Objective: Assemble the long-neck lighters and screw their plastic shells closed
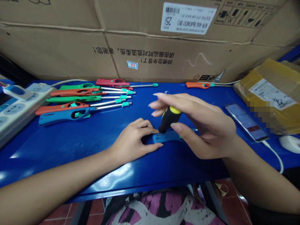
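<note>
A blue long-nosed gas lighter [169, 136] lies on the blue table in front of me. My left hand [137, 137] pinches its handle end between thumb and fingers. Over that same end, a short screwdriver [169, 120] with a black and yellow handle stands tilted, its tip down at the lighter. Thumb and fingers of my right hand [201, 125] close around the screwdriver's handle. The right hand hides much of the lighter's nozzle side. Whether the tip sits in a screw I cannot tell.
Several red, orange, green and blue lighters [67, 117] lie piled at the left beside a white power strip [17, 107]. An orange lighter [198, 85] rests at the back. On the right are a phone [246, 122] with a cable and a taped parcel [272, 90]. A large carton [140, 37] walls the back.
</note>
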Available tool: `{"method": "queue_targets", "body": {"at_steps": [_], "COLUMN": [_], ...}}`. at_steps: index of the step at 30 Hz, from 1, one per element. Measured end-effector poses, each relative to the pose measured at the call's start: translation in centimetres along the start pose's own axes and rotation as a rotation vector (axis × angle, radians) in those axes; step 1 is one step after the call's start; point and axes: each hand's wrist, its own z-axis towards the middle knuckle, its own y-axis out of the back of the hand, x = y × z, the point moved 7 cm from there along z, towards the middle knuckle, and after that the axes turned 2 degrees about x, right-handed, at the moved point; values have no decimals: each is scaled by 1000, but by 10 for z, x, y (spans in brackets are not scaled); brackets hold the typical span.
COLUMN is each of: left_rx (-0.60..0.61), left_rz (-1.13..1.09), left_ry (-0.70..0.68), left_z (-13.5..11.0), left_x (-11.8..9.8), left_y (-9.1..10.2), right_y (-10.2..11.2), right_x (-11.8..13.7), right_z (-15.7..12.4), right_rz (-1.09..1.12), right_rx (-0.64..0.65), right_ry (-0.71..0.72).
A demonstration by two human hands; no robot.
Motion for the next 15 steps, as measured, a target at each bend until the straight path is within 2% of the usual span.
{"method": "queue_targets", "body": {"at_steps": [6,11,13,15], "left_rx": [11,-9,-3,3], "left_rz": [0,1,2,-1], "left_ry": [13,-4,-1,10], "left_z": [0,0,0,1], "left_x": [1,1,0,0], "left_y": [-1,-1,-1,-1], "right_y": [7,-2,0,5], "right_x": [2,-3,-4,-1], "right_z": [0,0,-1,-1], "right_rz": [-159,-40,-42,-107], "right_rx": [-128,79,28,-98], "right_ry": [46,-45,-30,32]}}
